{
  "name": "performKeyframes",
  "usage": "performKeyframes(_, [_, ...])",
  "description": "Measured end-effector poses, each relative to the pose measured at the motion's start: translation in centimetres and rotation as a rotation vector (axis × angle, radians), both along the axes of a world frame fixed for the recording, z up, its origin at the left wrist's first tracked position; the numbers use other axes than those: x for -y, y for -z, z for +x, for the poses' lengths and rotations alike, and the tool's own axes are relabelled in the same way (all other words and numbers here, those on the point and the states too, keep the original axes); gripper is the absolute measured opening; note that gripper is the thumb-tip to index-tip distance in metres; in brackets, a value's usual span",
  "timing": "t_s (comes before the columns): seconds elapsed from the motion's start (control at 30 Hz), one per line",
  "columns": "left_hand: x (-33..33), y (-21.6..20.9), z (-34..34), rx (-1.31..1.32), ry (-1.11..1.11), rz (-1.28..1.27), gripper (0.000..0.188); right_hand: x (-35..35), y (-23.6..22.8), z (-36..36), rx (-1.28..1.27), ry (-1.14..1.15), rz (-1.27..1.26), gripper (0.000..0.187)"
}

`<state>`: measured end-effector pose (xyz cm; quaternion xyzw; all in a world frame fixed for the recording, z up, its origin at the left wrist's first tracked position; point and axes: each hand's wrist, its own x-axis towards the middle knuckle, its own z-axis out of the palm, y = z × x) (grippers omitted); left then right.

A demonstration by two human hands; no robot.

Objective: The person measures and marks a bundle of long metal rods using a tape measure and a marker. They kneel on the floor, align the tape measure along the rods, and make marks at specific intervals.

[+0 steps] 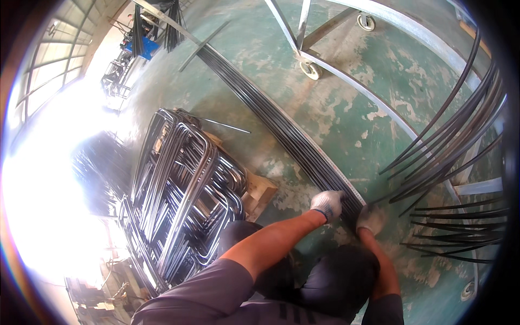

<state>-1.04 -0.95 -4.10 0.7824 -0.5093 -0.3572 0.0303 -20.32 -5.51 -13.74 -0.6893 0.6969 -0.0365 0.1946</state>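
A long row of thin dark metal tubes (271, 116) lies side by side on the floor, running from the far left toward my knees. Along its right edge goes a pale strip with fine marks (346, 183), like a measuring tape. My left hand (326, 205), in a whitish knitted glove, is at the near part of the row with its fingers curled down over the tubes. On the other side, by the near end of the strip, is my right hand (372, 218), also gloved. Motion smears it, and its fingers cannot be made out.
Bent shiny tube frames (184, 179) are piled on a wooden pallet (261, 195) at left. A metal rack on casters (311, 70) curves along the right, with dark rods (460, 135) sticking out. A bar (205, 45) crosses the row's far end.
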Motion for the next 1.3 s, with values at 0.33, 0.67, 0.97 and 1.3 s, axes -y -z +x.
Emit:
performKeyframes(0.33, [-0.6,-0.4,0.4,0.004,-0.015,-0.004,0.033,0.4,0.5,0.3,-0.033,0.032,0.092,0.033])
performKeyframes(0.67, [-1.4,-0.4,0.9,0.020,-0.009,-0.009,0.032,0.7,1.6,-1.4,-0.092,-0.062,0.136,0.037])
performKeyframes(0.97, [-1.3,-0.3,0.4,0.011,-0.036,-0.034,0.032,1.3,-0.6,-2.6,-0.061,-0.122,0.121,0.034])
performKeyframes(1.3, [-1.6,0.1,0.8,0.021,-0.036,-0.013,0.033,0.6,0.4,-2.0,0.019,-0.026,-0.029,0.032])
